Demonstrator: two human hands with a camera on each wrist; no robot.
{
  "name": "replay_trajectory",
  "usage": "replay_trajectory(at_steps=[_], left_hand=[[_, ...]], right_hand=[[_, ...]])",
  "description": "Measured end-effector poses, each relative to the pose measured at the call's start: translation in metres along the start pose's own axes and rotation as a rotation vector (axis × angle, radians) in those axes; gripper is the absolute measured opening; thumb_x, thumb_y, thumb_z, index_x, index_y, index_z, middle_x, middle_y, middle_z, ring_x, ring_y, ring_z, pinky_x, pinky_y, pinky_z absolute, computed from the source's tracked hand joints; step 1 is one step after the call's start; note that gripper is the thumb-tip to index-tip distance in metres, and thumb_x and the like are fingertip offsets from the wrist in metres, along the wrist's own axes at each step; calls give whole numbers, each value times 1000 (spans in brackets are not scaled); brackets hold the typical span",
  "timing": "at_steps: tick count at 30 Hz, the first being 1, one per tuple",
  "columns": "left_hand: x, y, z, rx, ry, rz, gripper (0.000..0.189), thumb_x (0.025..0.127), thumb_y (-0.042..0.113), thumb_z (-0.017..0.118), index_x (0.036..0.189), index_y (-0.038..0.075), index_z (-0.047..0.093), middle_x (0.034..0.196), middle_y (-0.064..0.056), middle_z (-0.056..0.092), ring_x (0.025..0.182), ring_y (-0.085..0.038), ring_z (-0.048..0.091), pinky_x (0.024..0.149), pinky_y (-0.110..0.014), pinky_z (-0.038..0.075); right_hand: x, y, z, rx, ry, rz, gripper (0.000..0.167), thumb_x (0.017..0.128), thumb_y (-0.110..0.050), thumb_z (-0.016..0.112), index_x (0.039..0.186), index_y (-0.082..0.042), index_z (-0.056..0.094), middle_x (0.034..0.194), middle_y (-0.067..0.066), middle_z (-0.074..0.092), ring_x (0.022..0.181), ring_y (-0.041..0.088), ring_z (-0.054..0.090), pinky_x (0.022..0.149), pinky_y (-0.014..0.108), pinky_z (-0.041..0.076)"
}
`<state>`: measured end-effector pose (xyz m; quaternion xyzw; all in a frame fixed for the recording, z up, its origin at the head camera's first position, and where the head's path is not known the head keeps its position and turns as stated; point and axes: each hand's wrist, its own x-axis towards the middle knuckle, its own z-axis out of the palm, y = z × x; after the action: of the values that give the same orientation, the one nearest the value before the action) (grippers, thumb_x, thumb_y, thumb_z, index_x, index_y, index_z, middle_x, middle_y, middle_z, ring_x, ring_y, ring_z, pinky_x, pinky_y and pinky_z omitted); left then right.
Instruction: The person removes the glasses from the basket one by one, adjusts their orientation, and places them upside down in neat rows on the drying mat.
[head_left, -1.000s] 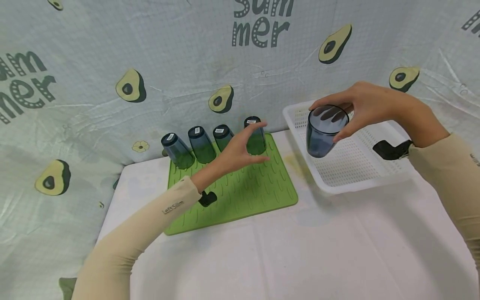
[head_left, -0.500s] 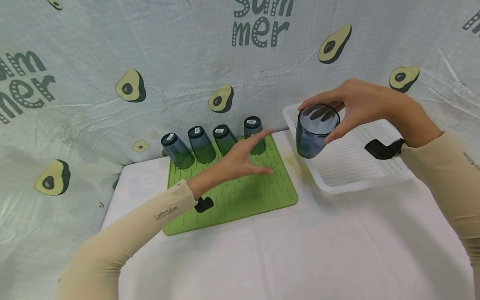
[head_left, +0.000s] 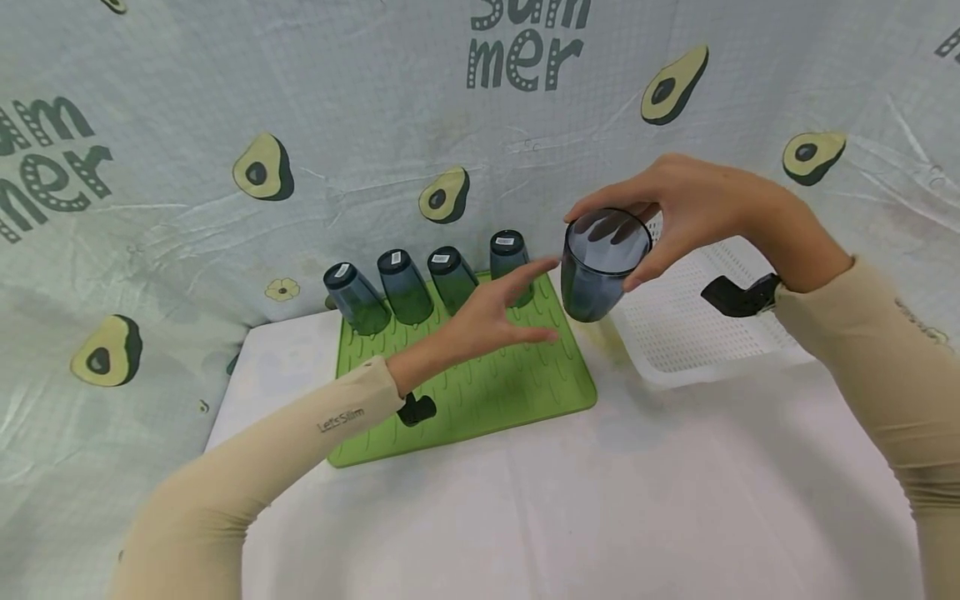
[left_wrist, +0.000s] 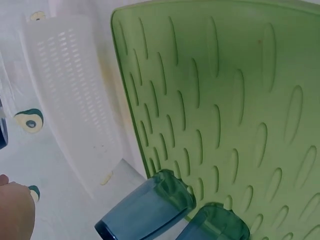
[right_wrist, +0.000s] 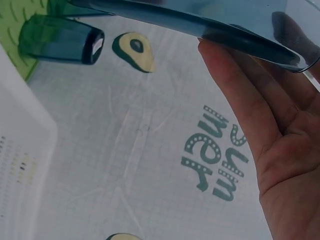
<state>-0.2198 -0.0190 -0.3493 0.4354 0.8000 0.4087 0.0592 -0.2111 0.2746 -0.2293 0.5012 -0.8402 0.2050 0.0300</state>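
My right hand (head_left: 693, 204) grips a blue-tinted drinking glass (head_left: 588, 292) near its rim, thumb on one side and fingers on the other. The glass hangs mouth up between the green mat and the white basket; in the right wrist view its wall (right_wrist: 200, 22) spans the top. Just left of the glass is my left hand (head_left: 487, 321), thumb and fingers spread apart, holding nothing. It hovers over the green ridged mat (head_left: 480, 400). Only a bit of that hand (left_wrist: 17, 210) shows in the left wrist view.
Several matching glasses stand upside down along the mat's back edge, the rightmost glass (head_left: 506, 258) partly behind my left fingers. A white perforated basket (head_left: 705, 379) sits at the right. The avocado-print curtain (head_left: 360, 108) rises directly behind.
My right hand has carried the glass leftward, from over the basket to beside the left hand. The left hand has shifted slightly right and its fingers remain spread.
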Motion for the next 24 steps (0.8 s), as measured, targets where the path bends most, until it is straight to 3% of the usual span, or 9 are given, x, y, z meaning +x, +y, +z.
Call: replay_trajectory(at_steps=[8,16,24], left_hand=[[5,0,11,-303,8,27,82,86,0,80,156,3,37,159,-12,41,146,-15,39,117,-29,37],[7,-4,21,-448,63,33,69,87,-8,76,148,3,45,144,-14,52,137,-21,51,113,-31,43],[7,-7,37,-619,113,33,77,85,-18,71,150,6,37,144,-18,53,128,-28,58,108,-41,48]], right_hand=[[11,-3,3,57,-1,-59,86,65,-22,99,141,-11,61,119,0,73,94,10,74,85,17,56],[15,-4,6,79,12,-81,84,65,-21,99,140,-10,62,119,3,73,94,11,73,85,18,57],[15,-5,7,115,13,-98,85,65,-19,99,140,-9,61,121,5,72,97,16,74,85,20,57]])
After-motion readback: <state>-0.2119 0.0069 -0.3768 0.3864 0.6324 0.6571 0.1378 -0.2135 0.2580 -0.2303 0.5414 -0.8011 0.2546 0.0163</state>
